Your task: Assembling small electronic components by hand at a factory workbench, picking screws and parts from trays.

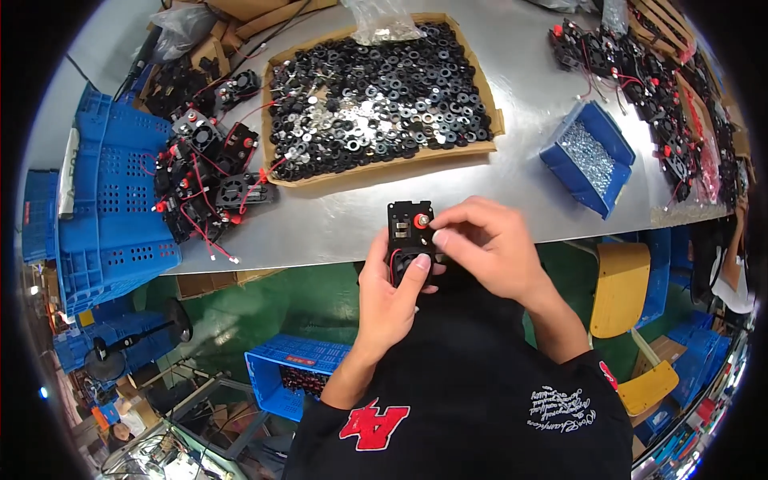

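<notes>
Near the table's front edge, my left hand point(386, 298) is closed round a small black fan unit point(402, 244), its thumb lying over the fan at the lower end. On the unit's upper part are metal contacts and a red terminal post point(421, 219) with a metal tip. My right hand point(508, 254) comes in from the right, thumb and forefinger nearly together beside that post. Whatever lies between those fingertips is too small to make out. Beyond my hands, a shallow cardboard tray point(392, 169) holds a mass of black and silvery washers and small parts.
A blue bin point(614, 200) of small shiny metal parts stands to the right. Wired fan units point(240, 192) are heaped at left beside a blue perforated crate point(120, 192). More units point(652, 96) line the far right. A yellow chair point(620, 288) stands below the table's right side.
</notes>
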`<state>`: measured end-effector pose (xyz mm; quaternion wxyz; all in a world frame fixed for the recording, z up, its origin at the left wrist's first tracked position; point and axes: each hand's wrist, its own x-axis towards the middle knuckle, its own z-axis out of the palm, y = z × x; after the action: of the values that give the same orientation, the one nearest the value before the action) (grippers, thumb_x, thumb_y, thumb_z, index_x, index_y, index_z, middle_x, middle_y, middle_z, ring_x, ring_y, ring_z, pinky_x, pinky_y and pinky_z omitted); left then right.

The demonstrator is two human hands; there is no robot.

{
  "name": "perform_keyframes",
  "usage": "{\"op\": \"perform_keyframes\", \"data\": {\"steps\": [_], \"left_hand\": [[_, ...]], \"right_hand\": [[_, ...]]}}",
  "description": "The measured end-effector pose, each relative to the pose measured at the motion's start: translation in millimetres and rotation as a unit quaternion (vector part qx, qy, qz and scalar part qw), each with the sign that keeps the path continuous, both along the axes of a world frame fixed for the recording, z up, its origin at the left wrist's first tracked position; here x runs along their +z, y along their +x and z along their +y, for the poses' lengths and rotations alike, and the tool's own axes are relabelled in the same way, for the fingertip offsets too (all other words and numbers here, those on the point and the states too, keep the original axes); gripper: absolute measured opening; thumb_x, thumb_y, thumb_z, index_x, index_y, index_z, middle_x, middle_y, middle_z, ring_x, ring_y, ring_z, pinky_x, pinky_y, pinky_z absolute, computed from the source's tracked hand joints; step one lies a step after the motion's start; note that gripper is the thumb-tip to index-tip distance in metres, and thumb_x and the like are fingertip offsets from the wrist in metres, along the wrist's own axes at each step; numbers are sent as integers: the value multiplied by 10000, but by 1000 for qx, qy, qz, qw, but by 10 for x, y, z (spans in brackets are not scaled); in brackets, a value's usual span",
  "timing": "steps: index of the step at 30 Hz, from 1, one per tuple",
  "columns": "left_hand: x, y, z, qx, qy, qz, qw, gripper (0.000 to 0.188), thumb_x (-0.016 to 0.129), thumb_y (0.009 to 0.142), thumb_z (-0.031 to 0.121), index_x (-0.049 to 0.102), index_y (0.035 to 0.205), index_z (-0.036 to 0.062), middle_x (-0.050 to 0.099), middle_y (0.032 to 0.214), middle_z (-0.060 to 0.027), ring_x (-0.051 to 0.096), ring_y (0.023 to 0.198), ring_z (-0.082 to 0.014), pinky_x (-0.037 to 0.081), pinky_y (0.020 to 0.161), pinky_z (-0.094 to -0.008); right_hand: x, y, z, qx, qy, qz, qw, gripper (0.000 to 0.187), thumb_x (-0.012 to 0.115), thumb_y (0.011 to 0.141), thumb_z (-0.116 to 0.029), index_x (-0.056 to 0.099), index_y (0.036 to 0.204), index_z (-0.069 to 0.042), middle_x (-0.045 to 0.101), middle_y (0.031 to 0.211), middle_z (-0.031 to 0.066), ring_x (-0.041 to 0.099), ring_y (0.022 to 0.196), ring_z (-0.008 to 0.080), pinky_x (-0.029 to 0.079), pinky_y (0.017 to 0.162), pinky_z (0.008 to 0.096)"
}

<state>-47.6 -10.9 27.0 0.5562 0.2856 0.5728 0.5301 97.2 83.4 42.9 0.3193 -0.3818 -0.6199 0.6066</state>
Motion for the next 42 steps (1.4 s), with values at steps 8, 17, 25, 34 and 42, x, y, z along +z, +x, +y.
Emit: {"op": "perform_keyframes", "data": {"steps": [8, 17, 25, 34, 42], "left_hand": [[-15, -134, -34, 9, -17, -53, 998, 445, 590, 965, 148, 408, 1338, -12, 639, 1073, -100, 692, 875, -172, 573, 619, -246], [-9, -284, -109, 20, -21, -54, 998, 431, 586, 963, 153, 423, 1322, -21, 630, 1079, -105, 696, 881, -199, 570, 601, -242], [-31, -296, -59, 12, -4, -42, 999, 435, 581, 963, 158, 423, 1325, -25, 618, 1083, -101, 697, 877, -202, 564, 592, -242], [66, -238, -96, 7, -7, -52, 999, 413, 577, 963, 142, 431, 1314, -19, 626, 1061, -93, 692, 867, -179, 561, 595, -238], [151, -115, 86, -2, 4, -35, 999, 379, 588, 958, 189, 475, 1258, -12, 621, 1036, -83, 697, 850, -193, 552, 582, -232]], "right_hand": [[-49, -817, 1087, 65, 436, -192, 877, 103, 634, 834, -112, 683, 878, -33, 643, 852, 122, 638, 798, 322, 507, 706, 420], [104, -1332, 1304, 205, 431, -427, 767, 128, 641, 733, -23, 716, 828, 20, 704, 902, 210, 705, 837, 362, 575, 752, 431], [101, -1254, 1619, 275, 386, -475, 742, 178, 587, 795, -80, 700, 844, 49, 682, 882, 255, 671, 849, 408, 543, 766, 448], [17, -783, 1423, 75, 225, -159, 958, 162, 634, 787, -95, 658, 872, 40, 676, 720, 94, 669, 698, 135, 528, 639, 298], [99, -123, 499, 40, -111, 86, 989, 212, 610, 905, -50, 658, 1072, 71, 693, 939, 114, 693, 842, 163, 567, 775, 282]]}}
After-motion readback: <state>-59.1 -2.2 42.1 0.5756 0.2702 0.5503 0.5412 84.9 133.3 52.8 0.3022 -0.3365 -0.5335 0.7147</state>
